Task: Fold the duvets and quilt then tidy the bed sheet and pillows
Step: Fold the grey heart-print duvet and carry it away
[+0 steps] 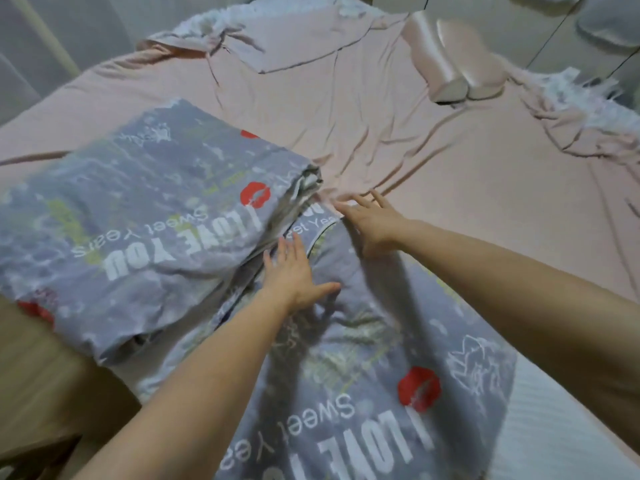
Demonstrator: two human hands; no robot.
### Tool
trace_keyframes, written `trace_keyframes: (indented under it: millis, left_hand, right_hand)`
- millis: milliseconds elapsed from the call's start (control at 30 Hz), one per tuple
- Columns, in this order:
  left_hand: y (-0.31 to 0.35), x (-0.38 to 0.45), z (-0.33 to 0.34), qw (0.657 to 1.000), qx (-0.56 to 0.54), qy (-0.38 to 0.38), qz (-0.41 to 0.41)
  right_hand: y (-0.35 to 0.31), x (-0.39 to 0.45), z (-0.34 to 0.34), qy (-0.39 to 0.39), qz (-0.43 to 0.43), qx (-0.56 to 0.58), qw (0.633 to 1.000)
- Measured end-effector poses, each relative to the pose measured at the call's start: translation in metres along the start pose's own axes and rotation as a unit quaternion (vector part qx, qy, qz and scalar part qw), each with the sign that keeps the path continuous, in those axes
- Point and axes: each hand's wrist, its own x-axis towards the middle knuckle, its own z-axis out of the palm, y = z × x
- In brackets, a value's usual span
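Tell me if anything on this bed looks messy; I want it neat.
Yes: the pink bed sheet is creased, with one far corner pulled up and bunched. Two pillows lie askew.

we read "i love you" and "sweet years", upside down, on the folded grey duvet (138, 244). same "i love" and "sweet" print on the flat grey duvet (363, 410) nearer us, with "years" partly cut off there.

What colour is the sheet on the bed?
The wrinkled fitted bed sheet is plain pale pink, shown best in the head view.
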Motion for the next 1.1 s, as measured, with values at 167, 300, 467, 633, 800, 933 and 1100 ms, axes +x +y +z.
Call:
trace_keyframes:
  millis: [167,300,467,633,800,933,1100]
  left_hand:
    - [0.019,-0.013,0.015,0.947,0.116,0.131,0.271]
    - [0.03,-0.036,0.034,0.84,0.157,0.202,0.478]
    - [0.035,-0.021,0.031,0.831,0.12,0.196,0.507]
    - [0.036,-0.006,0.009,0.877,-0.472,0.088,-0.008]
    - [0.048,0.032,-0.006,0.809,-0.567,-0.117,-0.102]
    - [0.054,0.033,0.011,0.827,-0.555,-0.087,0.04]
    - [0.044,0.011,-0.01,0.843,-0.464,-0.111,0.251]
  right_hand:
    - [0.039,-0.016,0.016,0.239,-0.355,-0.08,0.9]
    - [0.06,-0.061,0.058,0.238,-0.492,-0.138,0.826]
    - [0.064,-0.051,0.048,0.211,-0.521,-0.174,0.808]
    - [0.052,-0.022,0.033,0.19,-0.552,-0.182,0.791]
    - [0.057,-0.013,0.016,0.188,-0.506,-0.119,0.834]
    - [0.077,-0.002,0.004,0.07,-0.343,-0.183,0.919]
    - [0.079,0.018,-0.023,0.039,-0.314,-0.219,0.923]
